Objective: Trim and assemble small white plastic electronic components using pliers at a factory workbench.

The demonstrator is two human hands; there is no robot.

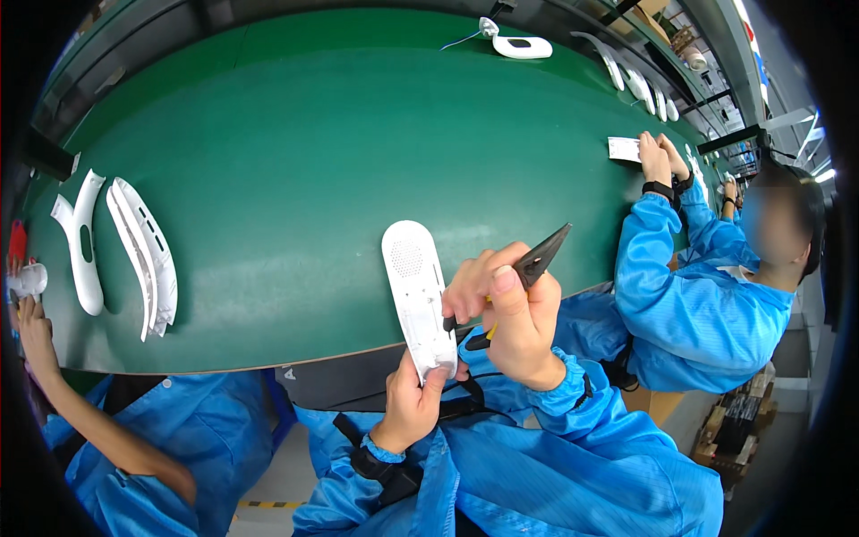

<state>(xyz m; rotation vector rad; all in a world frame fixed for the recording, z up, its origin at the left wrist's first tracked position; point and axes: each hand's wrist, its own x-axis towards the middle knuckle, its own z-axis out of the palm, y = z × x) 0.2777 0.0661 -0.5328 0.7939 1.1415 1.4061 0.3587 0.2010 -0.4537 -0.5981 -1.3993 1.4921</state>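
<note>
My left hand [412, 407] is closed around the lower end of a long white plastic housing [415, 291], which has a rounded top with a patch of small holes. The housing is tilted over the table's near edge, its inner side with small posts facing up. In my right hand [519, 327] are pliers [542, 256], their dark pointed jaws aimed up and to the right, away from the housing. A yellow and black handle shows below that hand. Its fingers reach to the housing's right edge, where a small dark part shows; whether they touch it I cannot tell.
A green table [286, 179] spans the view. White curved shells [85, 242] and a bagged white piece [148, 259] lie at left. Another white part with a wire [523, 46] and several shells [640, 85] lie far right. Co-workers in blue sit at both sides.
</note>
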